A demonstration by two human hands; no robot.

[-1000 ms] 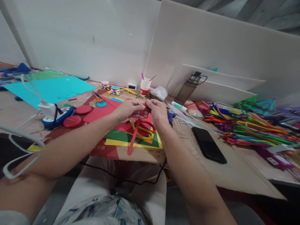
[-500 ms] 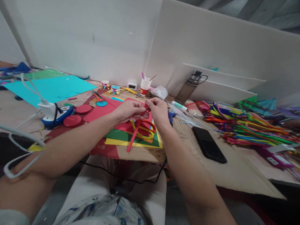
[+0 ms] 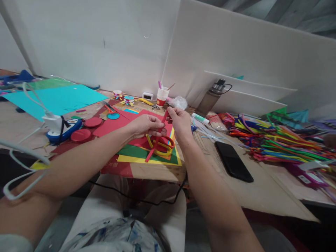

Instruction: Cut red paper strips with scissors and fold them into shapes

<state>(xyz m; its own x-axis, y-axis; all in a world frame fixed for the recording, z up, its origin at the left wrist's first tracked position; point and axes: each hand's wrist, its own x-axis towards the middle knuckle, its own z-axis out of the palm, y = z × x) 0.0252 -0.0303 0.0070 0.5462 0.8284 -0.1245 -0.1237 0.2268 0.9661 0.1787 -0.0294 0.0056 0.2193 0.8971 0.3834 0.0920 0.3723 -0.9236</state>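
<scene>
Between my two hands runs a narrow red paper strip (image 3: 150, 154), its lower end hanging down over the paper sheets. My left hand (image 3: 148, 126) pinches the strip along its length. Up and to the right, my right hand (image 3: 179, 119) has the strip's upper end between thumb and fingers. Under the hands lie yellow-handled scissors (image 3: 164, 153), their blades hidden. They rest on red paper (image 3: 112, 126), a green sheet (image 3: 131, 151) and a yellow sheet (image 3: 126, 159).
To the left are red discs (image 3: 81, 135), a blue power strip (image 3: 64, 131) and a cyan sheet (image 3: 57, 101). A paper cup (image 3: 162, 96) and a bottle (image 3: 210, 98) stand at the back. On the right are a black phone (image 3: 233, 161) and colourful pipe cleaners (image 3: 283, 143).
My right hand has shifted slightly up and right, away from the left, so more of the strip shows between them. The strip's hanging end has risen a little.
</scene>
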